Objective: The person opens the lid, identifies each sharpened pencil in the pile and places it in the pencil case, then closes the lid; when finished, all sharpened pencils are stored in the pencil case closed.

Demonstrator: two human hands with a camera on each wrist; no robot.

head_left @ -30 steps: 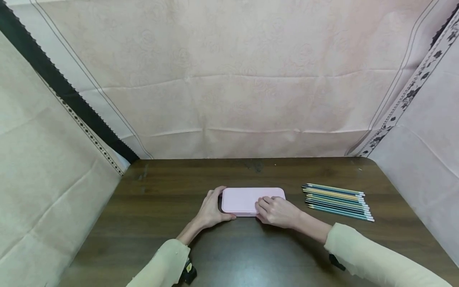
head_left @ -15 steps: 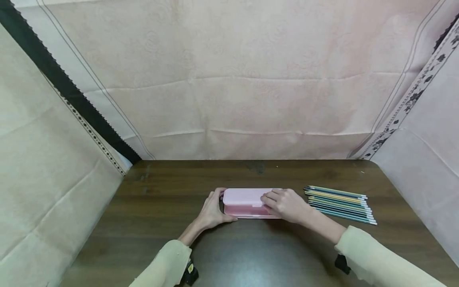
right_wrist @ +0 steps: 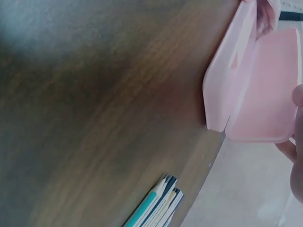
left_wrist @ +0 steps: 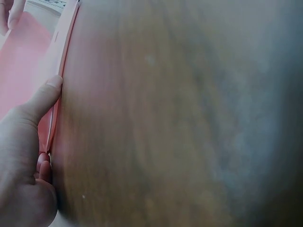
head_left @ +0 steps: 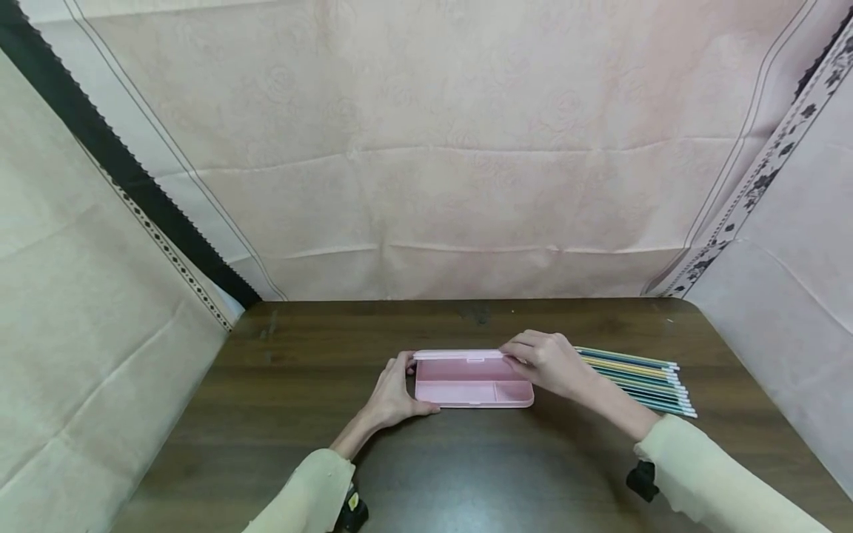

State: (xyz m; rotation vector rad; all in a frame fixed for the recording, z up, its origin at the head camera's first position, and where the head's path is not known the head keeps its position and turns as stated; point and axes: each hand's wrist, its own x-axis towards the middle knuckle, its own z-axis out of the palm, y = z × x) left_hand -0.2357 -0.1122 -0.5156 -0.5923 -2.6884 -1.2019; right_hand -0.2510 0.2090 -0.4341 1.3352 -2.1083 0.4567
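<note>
A pink pencil case (head_left: 453,394) lies on the brown table, its hinged lid (head_left: 443,355) swung up and a divided, bare tray showing inside. My left hand (head_left: 392,392) grips the case's left end, thumb along the front edge and fingers around the far side. In the left wrist view, that thumb (left_wrist: 49,92) presses on the rim. My right hand (head_left: 549,363) pinches the raised lid near its right end. The right wrist view shows the lid's inner face (right_wrist: 270,87) standing steeply, with fingertips at its edge.
Several pencils (head_left: 640,381) in green, blue and yellow lie side by side to the right of the case, partly behind the right forearm. A pale patterned cloth (head_left: 426,185) hangs behind the table's back edge, with more cloth at both sides.
The lid has gone from closed to raised, lifted up and back by my right hand, which moved away from me and rightward. My left hand has stayed on the case's left end.
</note>
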